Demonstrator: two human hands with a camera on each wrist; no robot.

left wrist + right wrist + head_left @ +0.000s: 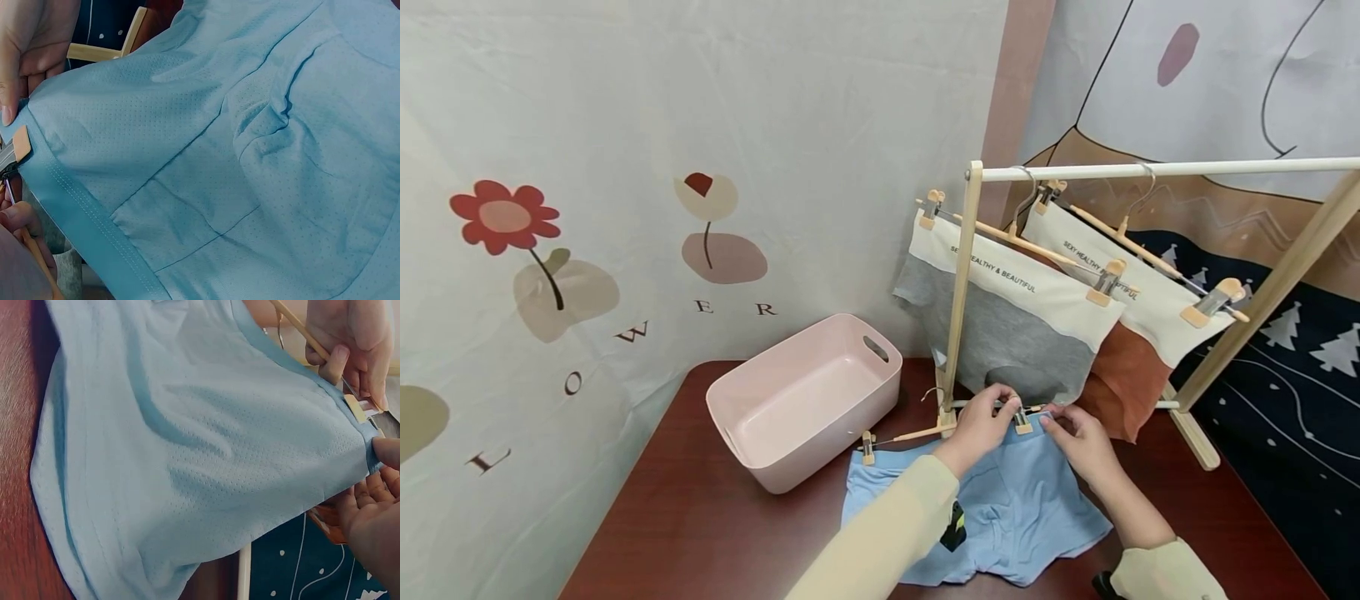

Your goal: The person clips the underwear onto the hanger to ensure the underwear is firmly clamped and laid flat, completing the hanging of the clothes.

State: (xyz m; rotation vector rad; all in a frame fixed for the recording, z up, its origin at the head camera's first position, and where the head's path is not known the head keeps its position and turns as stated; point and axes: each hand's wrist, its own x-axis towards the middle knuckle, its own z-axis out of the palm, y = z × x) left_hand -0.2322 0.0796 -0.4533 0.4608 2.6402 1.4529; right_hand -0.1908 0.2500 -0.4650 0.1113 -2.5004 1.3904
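Note:
Light blue boxer briefs (1022,492) lie on the table with their waistband toward the rack. A wooden clip hanger (917,433) runs along that waistband, its left clip (868,448) on the left end. My left hand (985,423) pinches the hanger's right clip (1022,421), whose pad lies over the waistband in the left wrist view. Beside it, my right hand (1081,442) pinches the waistband's right corner between thumb and fingers. In the right wrist view, both hands meet at the clip (362,409) and the corner of the blue fabric (250,450).
A wooden rack with a white rail (1180,169) stands behind. Grey briefs (1000,333) and rust-brown briefs (1123,375), both with white waistbands, hang on it from clip hangers. A pink basket (805,400) stands at the left on the dark red table (700,517).

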